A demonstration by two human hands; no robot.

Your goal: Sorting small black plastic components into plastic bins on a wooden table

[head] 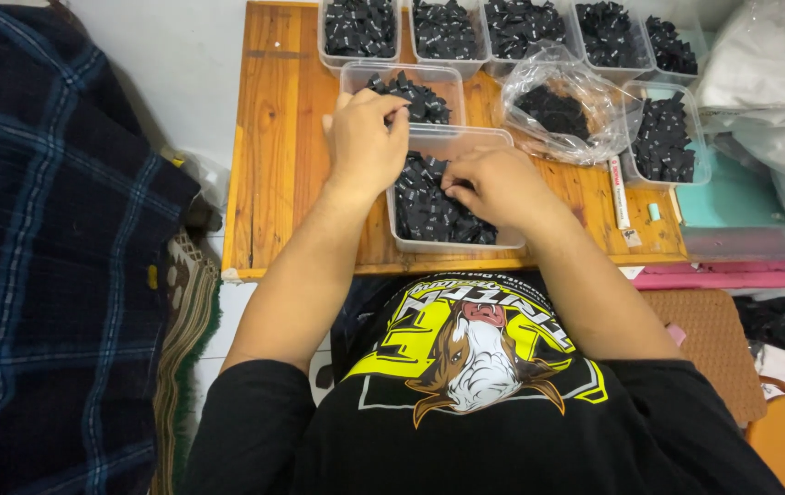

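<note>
Labels, black, small and folded (429, 213): from the head view, we had them heaped in the clear rectangular tub (452, 139) that sat at the near edge of the desk (269, 137), straight in front of our chest, so both hands could reach in without stretching.
Left hand (367, 142): we rested it on the far left rim of that tub, its fingers curled and closed round a small bunch of the labels at the fingertips; the heap lay just below and to the right of it.
Right hand (501, 188): we had it down inside the tub, on top of the heap, with fingers bent inward and touching the labels; we could not tell whether it pinched one or only pressed on them.
Second tub (403, 84): it stood just behind the first, touching it, part filled with the same labels.
Back row of tubs (493, 27): we kept these along the far edge of the desk, each full.
Plastic bag (562, 105): it lay open to the right, holding more labels, beside another tub (666, 137).
</note>
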